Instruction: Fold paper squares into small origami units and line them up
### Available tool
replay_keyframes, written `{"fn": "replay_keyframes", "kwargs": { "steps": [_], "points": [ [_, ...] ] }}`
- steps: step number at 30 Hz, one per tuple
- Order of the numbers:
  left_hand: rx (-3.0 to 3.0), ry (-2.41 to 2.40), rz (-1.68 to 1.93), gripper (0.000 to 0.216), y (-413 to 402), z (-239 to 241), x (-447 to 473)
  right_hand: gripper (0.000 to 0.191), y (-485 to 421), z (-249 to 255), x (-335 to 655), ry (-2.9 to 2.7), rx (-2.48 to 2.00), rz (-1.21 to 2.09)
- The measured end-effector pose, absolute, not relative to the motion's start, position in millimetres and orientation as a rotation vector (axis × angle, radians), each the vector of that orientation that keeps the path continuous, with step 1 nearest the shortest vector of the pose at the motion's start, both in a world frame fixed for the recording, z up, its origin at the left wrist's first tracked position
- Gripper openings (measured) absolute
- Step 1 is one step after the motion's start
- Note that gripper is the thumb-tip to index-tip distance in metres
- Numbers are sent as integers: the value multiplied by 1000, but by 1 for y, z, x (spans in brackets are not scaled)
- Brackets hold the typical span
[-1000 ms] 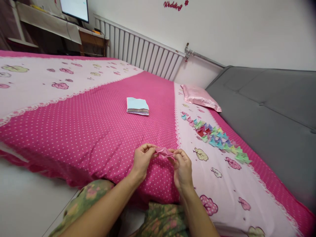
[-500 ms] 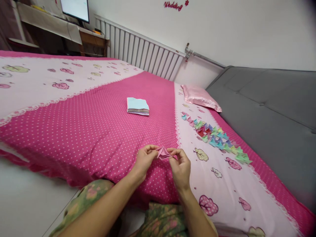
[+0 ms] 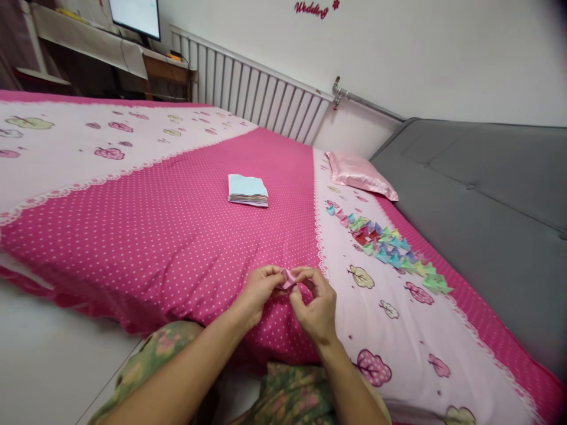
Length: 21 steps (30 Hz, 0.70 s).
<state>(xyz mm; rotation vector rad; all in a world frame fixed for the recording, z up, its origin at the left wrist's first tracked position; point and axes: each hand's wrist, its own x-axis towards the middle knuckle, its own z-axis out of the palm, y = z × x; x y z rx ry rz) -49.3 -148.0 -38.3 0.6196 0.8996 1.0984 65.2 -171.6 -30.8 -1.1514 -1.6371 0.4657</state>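
Note:
A small folded piece of pink paper [image 3: 289,279] is held between my two hands, just above the near edge of the bed. My left hand [image 3: 261,290] pinches its left side between thumb and fingers. On the other side, my right hand [image 3: 315,300] grips the paper with thumb and forefinger, the fingers curled. Much of the paper is hidden behind the fingertips. Beyond the hands lies a stack of square paper sheets [image 3: 248,186], pale blue on top. To the right, several small folded paper boats [image 3: 394,251] in many colours stand grouped in rows.
The bed [image 3: 146,236] has a pink dotted and white patterned cover. A pink satin pillow [image 3: 361,174] lies near the grey padded headboard [image 3: 478,195]. White railings [image 3: 252,79] run along the wall. A desk [image 3: 88,44] with a monitor [image 3: 135,18] stands at the back left.
My hands have come closer together, and the pink paper between them now shows as a narrower, more covered shape. The paper stack and boats have stayed put.

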Motion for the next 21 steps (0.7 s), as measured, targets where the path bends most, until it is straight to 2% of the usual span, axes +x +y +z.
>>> {"fn": "replay_keyframes", "kwargs": {
  "steps": [11, 21],
  "points": [
    [671, 935, 1175, 17, -148, -39, -48, 26, -168, -33, 66, -1446, -1312, 555],
    [694, 961, 1197, 16, -149, -40, -46, 25, -165, -37, 66, -1469, -1355, 550]
  ]
}}
